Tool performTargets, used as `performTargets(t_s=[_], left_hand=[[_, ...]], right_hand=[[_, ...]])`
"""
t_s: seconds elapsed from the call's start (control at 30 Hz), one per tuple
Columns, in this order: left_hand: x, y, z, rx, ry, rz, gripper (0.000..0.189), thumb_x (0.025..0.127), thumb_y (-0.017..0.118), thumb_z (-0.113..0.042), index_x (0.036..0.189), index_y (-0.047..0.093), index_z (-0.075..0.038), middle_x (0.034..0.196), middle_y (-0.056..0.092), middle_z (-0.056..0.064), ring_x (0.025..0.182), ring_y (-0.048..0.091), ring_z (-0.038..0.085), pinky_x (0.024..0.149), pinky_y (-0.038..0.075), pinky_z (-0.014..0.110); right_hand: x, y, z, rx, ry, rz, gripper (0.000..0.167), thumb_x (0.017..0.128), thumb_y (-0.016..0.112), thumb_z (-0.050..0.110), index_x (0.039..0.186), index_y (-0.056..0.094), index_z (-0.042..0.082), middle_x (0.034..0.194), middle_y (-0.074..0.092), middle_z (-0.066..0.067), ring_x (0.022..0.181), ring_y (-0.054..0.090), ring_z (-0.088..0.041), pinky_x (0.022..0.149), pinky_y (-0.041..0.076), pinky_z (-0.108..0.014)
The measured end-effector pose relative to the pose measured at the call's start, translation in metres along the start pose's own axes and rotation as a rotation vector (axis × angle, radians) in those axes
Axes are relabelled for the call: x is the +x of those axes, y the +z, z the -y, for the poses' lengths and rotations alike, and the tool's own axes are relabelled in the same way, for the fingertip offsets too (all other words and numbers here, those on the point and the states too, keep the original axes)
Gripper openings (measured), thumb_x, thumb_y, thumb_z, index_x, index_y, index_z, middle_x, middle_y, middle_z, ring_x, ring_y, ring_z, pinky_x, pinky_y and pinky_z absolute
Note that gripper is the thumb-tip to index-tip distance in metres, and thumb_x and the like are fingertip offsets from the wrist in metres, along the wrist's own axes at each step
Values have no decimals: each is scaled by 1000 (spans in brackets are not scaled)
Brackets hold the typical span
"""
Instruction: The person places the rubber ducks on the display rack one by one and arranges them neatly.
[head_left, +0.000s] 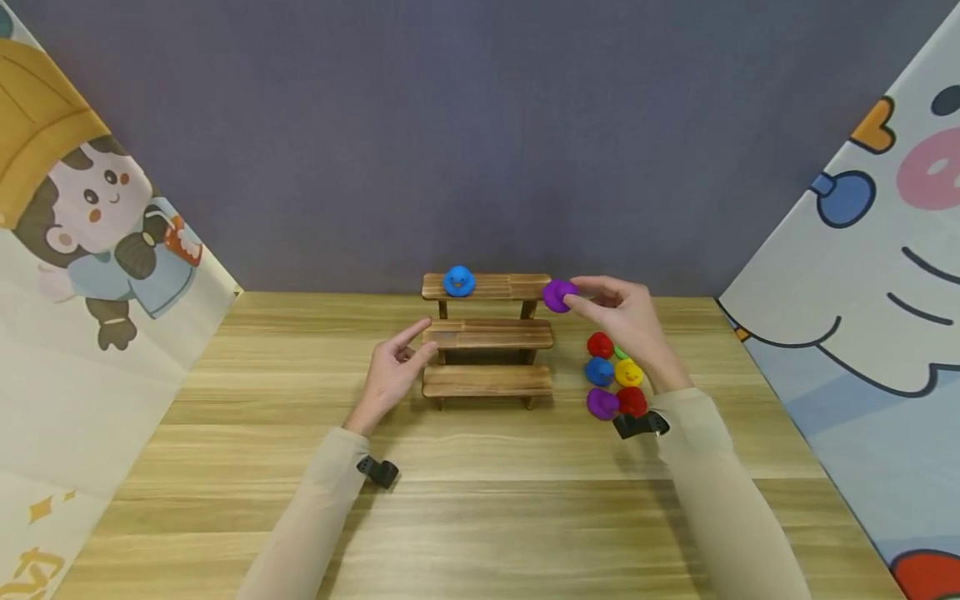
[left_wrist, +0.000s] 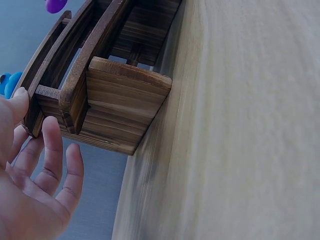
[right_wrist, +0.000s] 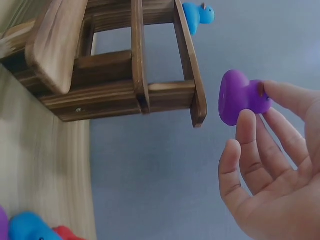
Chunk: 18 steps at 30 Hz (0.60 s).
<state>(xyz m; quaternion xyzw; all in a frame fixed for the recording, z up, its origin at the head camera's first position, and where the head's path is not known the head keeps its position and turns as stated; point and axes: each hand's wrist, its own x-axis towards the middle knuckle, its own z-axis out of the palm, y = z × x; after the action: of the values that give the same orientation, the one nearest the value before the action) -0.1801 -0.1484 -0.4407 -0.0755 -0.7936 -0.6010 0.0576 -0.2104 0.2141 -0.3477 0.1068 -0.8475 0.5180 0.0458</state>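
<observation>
No readable lettering
A gold marking (head_left: 36, 568) low on the left printed panel (head_left: 90, 392) runs out of view and cannot be read.

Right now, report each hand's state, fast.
Left hand: open, beside the three-tier wooden stand.
Right hand: holding a purple toy duck in its fingers.

Grained wooden shelf (head_left: 495, 334), smooth matt purple duck (right_wrist: 234, 99), wood-grained tabletop (head_left: 487, 508)

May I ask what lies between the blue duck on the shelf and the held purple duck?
In the head view, only the bare top step shows between the blue duck and the purple duck in the right hand.
</observation>
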Motion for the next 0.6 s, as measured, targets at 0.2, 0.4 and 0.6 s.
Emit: performTargets(t_s=[0.2,0.4,0.6], left_hand=[[5,0,15,-4,18,-5,52,106,69,-19,156,56,-10,98,73,34,75,59,49,52,39,22],[5,0,16,-9,29,-3,52,105,71,-24,155,58,-14,92,72,30,68,58,32,52,40,24],[4,0,15,-4,50,-12,51,105,71,-26,153,60,-13,92,74,27,67,60,24,52,41,23]], right_hand=[[10,10,10,-17,-21,7,45,97,79,47,133,76,20,131,77,-6,98,72,-21,76,54,-26],[21,19,19,-17,-54,29,43,98,78,45,132,76,19,131,77,-6,91,71,-16,77,55,-28],[32,28,28,-16,-65,49,44,97,79,43,131,76,16,131,76,-8,93,73,-16,81,57,-28]])
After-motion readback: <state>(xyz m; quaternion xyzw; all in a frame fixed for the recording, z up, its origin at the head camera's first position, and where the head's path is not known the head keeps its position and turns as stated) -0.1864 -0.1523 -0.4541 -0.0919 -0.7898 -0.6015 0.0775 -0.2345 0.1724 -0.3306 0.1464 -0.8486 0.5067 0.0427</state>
